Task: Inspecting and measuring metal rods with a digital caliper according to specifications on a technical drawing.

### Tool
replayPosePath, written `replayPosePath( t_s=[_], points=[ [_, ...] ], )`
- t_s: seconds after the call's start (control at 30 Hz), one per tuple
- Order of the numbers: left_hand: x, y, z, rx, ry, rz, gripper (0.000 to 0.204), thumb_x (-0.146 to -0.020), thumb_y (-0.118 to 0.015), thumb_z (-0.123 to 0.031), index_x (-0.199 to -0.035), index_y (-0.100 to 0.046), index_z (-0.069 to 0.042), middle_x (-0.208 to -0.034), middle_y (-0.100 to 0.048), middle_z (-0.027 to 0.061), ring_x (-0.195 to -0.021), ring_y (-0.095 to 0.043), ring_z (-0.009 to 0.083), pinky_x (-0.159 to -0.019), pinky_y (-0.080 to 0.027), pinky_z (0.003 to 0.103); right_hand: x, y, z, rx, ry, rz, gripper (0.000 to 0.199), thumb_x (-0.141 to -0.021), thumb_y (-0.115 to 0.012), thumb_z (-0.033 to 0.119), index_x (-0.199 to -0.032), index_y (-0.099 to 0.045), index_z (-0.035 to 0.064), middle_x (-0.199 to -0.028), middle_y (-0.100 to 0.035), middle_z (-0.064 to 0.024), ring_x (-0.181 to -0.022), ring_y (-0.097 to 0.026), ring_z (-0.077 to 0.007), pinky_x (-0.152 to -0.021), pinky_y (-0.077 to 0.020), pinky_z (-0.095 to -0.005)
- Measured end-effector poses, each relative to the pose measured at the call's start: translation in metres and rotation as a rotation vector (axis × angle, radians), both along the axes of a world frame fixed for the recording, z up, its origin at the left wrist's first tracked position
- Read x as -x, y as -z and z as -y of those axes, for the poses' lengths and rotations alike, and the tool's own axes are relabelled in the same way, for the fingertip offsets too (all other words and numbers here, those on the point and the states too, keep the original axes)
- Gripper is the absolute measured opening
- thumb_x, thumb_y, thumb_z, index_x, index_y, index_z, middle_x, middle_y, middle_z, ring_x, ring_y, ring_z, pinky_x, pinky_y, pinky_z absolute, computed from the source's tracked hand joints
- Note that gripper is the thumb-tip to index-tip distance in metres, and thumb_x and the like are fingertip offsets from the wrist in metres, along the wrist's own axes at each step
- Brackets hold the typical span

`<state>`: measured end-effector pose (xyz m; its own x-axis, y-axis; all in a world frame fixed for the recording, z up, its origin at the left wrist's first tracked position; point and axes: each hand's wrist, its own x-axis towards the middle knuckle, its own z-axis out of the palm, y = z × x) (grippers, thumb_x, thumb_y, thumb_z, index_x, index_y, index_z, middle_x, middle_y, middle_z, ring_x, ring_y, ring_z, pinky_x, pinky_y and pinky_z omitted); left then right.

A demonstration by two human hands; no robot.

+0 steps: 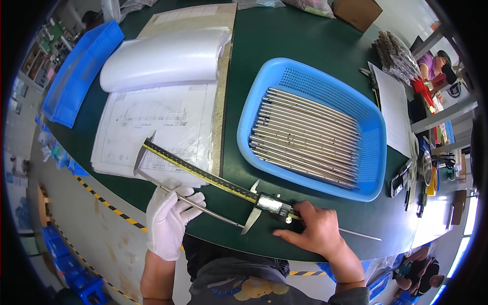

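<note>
My left hand (170, 216), in a white glove, is closed on a thin metal rod (213, 214) near its left part. The rod lies between the jaws of a long digital caliper (203, 175), its left end by one jaw and its right end by the other. My bare right hand (312, 229) grips the caliper's sliding head, beside the small display. A blue perforated basket (374, 175) stands beyond the caliper, holding several similar metal rods (305, 137) laid side by side.
On the left lies a stack of drawings (152, 117) in plastic sleeves, partly rolled back. A blue bin (81, 76) stands beyond it. Papers (391, 112), a phone (400, 178) and pens lie right of the basket. A cardboard box (357, 13) is at the back. People sit at the right.
</note>
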<state>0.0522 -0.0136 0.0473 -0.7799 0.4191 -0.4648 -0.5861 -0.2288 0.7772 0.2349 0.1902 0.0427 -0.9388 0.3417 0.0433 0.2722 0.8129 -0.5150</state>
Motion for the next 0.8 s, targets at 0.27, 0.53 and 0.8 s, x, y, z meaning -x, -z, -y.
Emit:
replayPosePath(
  t_s=[0.27, 0.53, 0.8],
  points=[
    [0.004, 0.0, -0.002, 0.0, 0.007, -0.004, 0.02, -0.088, -0.043, -0.012, -0.106, -0.044, -0.004, -0.087, -0.056, 0.0099, -0.086, -0.061, 0.0275, -0.077, -0.053, 0.04, 0.002, -0.002, -0.002, 0.033, 0.05, 0.033, 0.038, -0.073, -0.066, 0.037, -0.083, -0.051, 0.0035, -0.058, -0.054, -0.0086, -0.046, -0.054, -0.0278, -0.04, -0.0422, -0.0359],
    [-0.004, -0.078, -0.035, -0.02, 0.095, -0.394, 0.021, -0.093, -0.04, -0.015, -0.11, -0.047, -0.004, -0.081, -0.047, 0.0012, -0.074, -0.053, 0.0107, -0.064, -0.048, 0.03, 0.003, -0.009, -0.005, 0.065, -0.046, 0.034, 0.031, -0.08, -0.057, 0.032, -0.084, -0.047, 0.0027, -0.061, -0.054, -0.0114, -0.05, -0.056, -0.03, -0.042, -0.0435, -0.0385],
    [0.005, -0.082, -0.184, 0.149, 0.864, -1.826, 0.017, -0.077, -0.051, -0.003, -0.093, -0.057, -0.003, -0.081, -0.055, 0.012, -0.075, -0.056, 0.0296, -0.066, -0.047, 0.037, -0.003, 0.003, 0.001, 0.062, -0.035, 0.015, 0.034, -0.08, -0.057, 0.036, -0.089, -0.05, 0.0042, -0.062, -0.054, -0.01, -0.047, -0.054, -0.0301, -0.041, -0.0419, -0.0389]
  ],
)
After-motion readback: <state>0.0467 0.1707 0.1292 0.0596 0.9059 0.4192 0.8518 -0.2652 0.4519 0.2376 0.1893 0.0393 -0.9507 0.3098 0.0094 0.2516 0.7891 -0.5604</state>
